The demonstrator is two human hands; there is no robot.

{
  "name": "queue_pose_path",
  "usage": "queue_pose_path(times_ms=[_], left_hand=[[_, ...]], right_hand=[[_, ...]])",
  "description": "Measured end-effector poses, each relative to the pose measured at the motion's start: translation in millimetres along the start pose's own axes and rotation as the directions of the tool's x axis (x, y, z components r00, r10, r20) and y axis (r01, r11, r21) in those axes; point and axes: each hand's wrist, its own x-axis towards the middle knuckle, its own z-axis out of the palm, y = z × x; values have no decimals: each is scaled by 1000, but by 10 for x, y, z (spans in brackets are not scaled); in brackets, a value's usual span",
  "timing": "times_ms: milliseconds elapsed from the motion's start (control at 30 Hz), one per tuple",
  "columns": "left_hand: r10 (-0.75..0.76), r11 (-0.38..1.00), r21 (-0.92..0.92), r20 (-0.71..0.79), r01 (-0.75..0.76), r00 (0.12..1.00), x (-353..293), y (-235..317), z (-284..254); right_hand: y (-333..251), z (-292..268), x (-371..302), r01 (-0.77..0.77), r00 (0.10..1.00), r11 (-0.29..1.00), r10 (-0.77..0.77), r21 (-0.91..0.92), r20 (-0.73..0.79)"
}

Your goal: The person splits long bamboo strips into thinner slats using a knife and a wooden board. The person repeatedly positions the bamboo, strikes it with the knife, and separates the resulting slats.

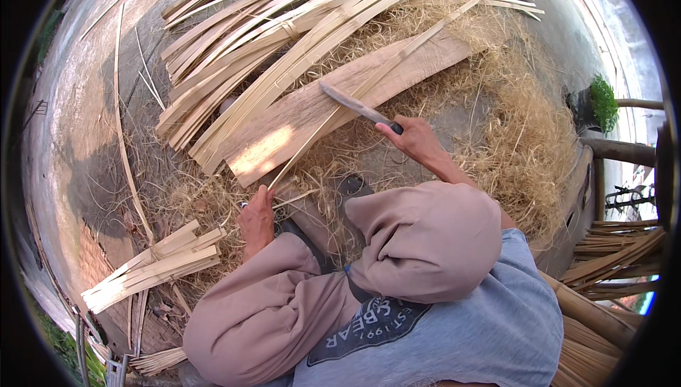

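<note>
My right hand (418, 140) is closed round the dark handle of a knife (351, 104), its long blade pointing up and left. The blade lies across a long, thin bamboo strip (312, 137), over a wide wooden board (284, 128). My left hand (257, 215) pinches the near end of that strip, just off the board's near left corner. From there the strip runs up and right along the board and past its far end. Part of the strip under the blade is hidden. A short sliver (296, 197) sticks out beside my left hand.
Bundles of pale bamboo strips (284, 32) lie beyond the board. A smaller stack (159, 263) sits at the left. Curly shavings (514, 153) cover the ground to the right and around the board. More strips (617, 256) and a bamboo pole (589, 309) are at the right; a green plant (604, 103) stands farther off.
</note>
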Motion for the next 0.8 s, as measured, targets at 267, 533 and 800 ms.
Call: queue_pose_path(times_ms=[267, 533, 800], left_hand=[[64, 997, -45, -21, -65, 998, 45, 71, 77], [3, 974, -217, 288, 62, 957, -410, -891, -386], [125, 974, -194, 39, -115, 991, 147, 42, -80]], right_hand=[[271, -484, 270, -131, 966, 991, 123, -17, -228], [1445, -923, 688, -368, 821, 923, 381, 115, -425], [243, 480, 142, -7, 985, 972, 47, 233, -168]])
